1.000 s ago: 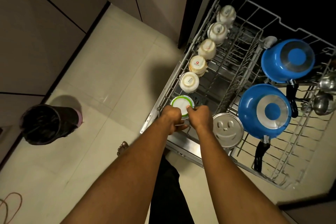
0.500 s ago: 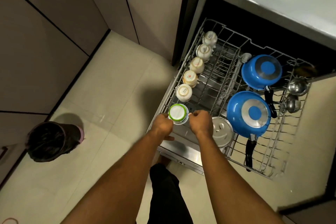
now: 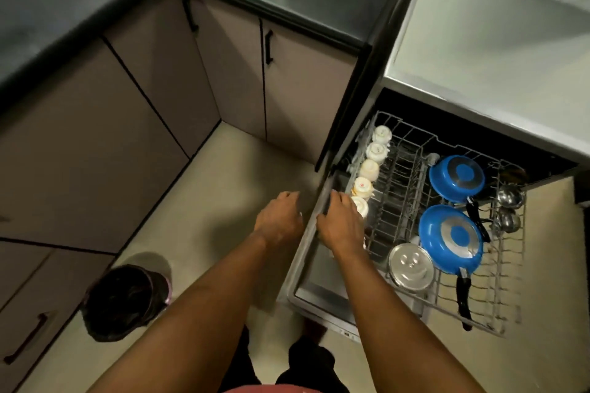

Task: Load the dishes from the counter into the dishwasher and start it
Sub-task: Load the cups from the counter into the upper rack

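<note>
The dishwasher's wire rack (image 3: 507,297) is pulled out at the right. A row of several white cups (image 3: 369,169) stands upside down along its left side. Two blue pans (image 3: 450,238) lie face down in the middle, beside a steel lid (image 3: 411,266) and ladles (image 3: 510,198). My left hand (image 3: 277,220) hovers just left of the rack, fingers loosely curled, holding nothing. My right hand (image 3: 341,223) is over the rack's left edge, covering the nearest cups, and grips nothing that I can see.
The open dishwasher door (image 3: 319,293) juts out below the rack. A pale counter (image 3: 495,57) runs above it. A dark lined bin (image 3: 124,300) stands on the floor at lower left, with cabinet fronts (image 3: 223,73) behind.
Both hands have let go of the green-rimmed cup and lifted away from the rack's front left corner. The view has risen and pulled back, bringing the counter into sight.
</note>
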Motion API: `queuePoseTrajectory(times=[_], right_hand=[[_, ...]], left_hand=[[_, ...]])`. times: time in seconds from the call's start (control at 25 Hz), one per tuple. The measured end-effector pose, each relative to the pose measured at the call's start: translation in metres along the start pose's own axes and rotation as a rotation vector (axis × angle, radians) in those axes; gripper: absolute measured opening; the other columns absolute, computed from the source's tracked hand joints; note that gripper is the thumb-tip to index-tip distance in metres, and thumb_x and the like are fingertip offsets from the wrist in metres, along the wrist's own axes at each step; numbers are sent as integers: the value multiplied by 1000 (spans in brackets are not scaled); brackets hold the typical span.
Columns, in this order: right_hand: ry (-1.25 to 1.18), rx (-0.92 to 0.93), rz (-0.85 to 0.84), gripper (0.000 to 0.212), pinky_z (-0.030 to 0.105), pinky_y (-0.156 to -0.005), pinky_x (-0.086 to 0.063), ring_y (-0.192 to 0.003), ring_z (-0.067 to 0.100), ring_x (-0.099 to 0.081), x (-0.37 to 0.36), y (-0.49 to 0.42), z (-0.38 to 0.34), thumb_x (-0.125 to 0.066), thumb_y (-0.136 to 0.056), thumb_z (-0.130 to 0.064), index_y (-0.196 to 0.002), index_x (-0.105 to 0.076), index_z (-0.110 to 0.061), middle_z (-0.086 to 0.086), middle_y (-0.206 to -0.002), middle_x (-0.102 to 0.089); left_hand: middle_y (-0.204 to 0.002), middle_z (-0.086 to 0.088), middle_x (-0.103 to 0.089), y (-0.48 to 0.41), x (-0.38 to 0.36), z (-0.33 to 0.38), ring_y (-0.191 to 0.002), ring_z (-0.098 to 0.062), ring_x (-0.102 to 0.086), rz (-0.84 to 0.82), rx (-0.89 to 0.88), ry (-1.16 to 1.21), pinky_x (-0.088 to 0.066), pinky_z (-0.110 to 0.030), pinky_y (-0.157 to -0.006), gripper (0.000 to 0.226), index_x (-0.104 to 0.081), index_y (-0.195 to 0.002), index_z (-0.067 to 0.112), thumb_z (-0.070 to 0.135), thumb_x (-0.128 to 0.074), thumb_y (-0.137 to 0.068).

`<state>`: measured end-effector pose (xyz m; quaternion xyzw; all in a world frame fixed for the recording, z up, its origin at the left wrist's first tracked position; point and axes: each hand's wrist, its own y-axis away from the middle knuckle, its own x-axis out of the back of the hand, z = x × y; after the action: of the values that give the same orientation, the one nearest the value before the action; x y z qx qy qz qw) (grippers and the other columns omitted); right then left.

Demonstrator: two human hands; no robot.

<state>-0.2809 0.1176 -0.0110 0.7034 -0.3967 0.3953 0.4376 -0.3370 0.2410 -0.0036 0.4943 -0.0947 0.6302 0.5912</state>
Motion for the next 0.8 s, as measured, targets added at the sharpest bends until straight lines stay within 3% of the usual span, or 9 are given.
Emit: queuePoseTrajectory(times=[0.2, 0.4, 0.8], right_hand=[[28, 64, 91, 66, 42, -117, -24, -147, 26, -18, 19, -11, -106, -56, -93, -33, -149, -28, -11, 7, -154, -30], [49, 170, 212, 70, 42, -119, -20, -148, 25, -13, 47, -28, -197, -55, -95, -35, -152, -21, -11, 7, -157, -26], [-39, 163, 350, 72, 42, -121, -15, -149, 24, -9, 105, -122, -267, -54, -96, -34, -153, -17, -12, 7, -160, -20]], left_hand=[[-157, -6, -27, 4, 94, -61, -136, -30, -39, 166, -58, -37, -38, -44, -109, 57, -30, -151, 17, 22, -48, -98], [-163, -8, -17, -8, 185, -89, -146, -28, -25, 354, -98, -54, -29, -45, -116, 63, -22, -155, 19, 19, -49, -97], [-164, -9, -8, -80, 282, -71, -149, -29, -16, 401, -245, -153, -23, -45, -119, 67, -15, -157, 20, 22, -48, -98]])
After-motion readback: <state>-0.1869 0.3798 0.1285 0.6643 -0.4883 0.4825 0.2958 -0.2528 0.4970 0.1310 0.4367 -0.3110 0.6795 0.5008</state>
